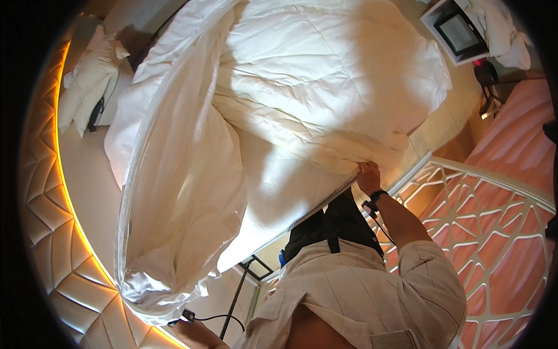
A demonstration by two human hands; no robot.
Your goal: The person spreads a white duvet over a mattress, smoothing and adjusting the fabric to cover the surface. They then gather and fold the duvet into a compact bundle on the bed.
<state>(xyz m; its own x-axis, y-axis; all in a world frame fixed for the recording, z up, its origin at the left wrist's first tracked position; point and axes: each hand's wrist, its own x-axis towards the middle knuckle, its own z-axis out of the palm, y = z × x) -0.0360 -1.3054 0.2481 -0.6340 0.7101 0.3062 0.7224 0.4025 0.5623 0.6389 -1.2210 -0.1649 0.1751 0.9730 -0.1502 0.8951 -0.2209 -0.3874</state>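
Observation:
A puffy white duvet (302, 75) lies bunched and creased across the bed. Along the left, a thinner white duvet cover (180, 174) is lifted into a tall fold, its long edge running down toward me. My right hand (368, 178) is closed on the near right edge of the white bedding, where a toothed-looking strip (334, 195) runs along the hem. At the lower left, my left wrist (192, 333) comes up against the gathered end of the cover; that fabric hides the fingers. A flat white sheet (273, 180) shows between the fold and the duvet.
A padded headboard (75, 256) with a glowing strip curves along the left. Pillows (90, 87) rest at the far left. A white openwork partition (482, 232) stands close on my right before a pink curtain. A framed box (456, 32) sits far right; a black metal stand (235, 299) is near my left arm.

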